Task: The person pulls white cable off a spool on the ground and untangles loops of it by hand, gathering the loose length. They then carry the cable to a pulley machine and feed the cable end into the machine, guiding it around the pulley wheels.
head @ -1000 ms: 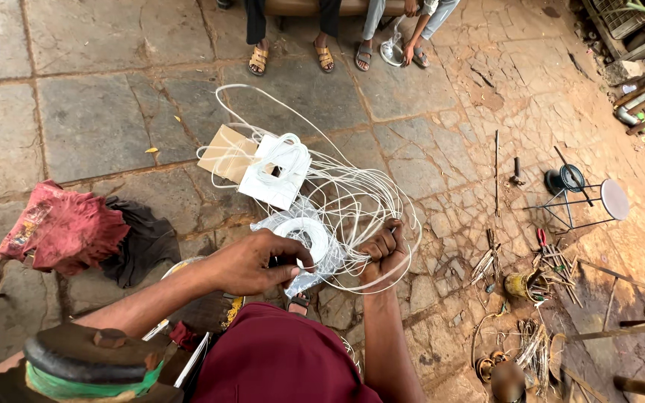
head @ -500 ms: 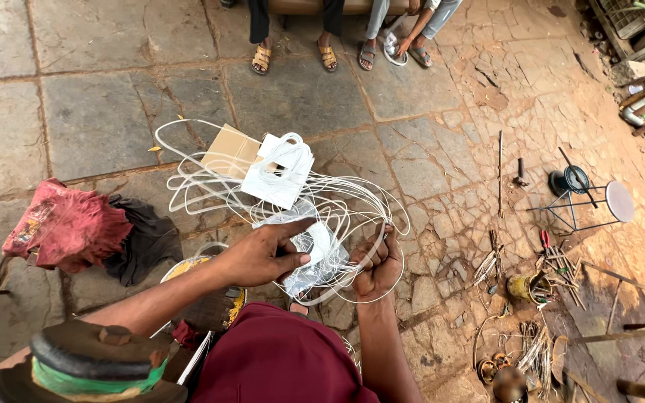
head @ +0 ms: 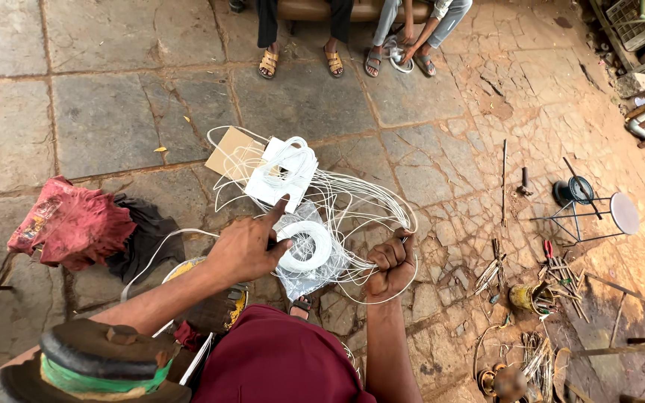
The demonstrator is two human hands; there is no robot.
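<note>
My right hand [head: 392,263] is closed in a fist around a bunch of loose white wire loops [head: 360,205] that fan out over the stone floor. My left hand [head: 248,245] rests against a white wire coil [head: 304,247] lying on clear plastic wrap, index finger stretched out, other fingers curled by the coil. Beyond them, a white square card [head: 281,173] wound with wire lies on a brown cardboard piece [head: 231,153]. My maroon-clothed knee [head: 278,358] is just below.
A red cloth over a dark one [head: 76,227] lies left. A stack of dark discs with a green band [head: 102,366] sits at bottom left. Two seated people's sandalled feet [head: 337,61] are at the top. Metal rods, pliers and a small wire stand [head: 584,209] clutter the right.
The wire loops have drawn in from the left and now arc to the right above my right fist. My left hand has shifted onto the coil with its index finger extended.
</note>
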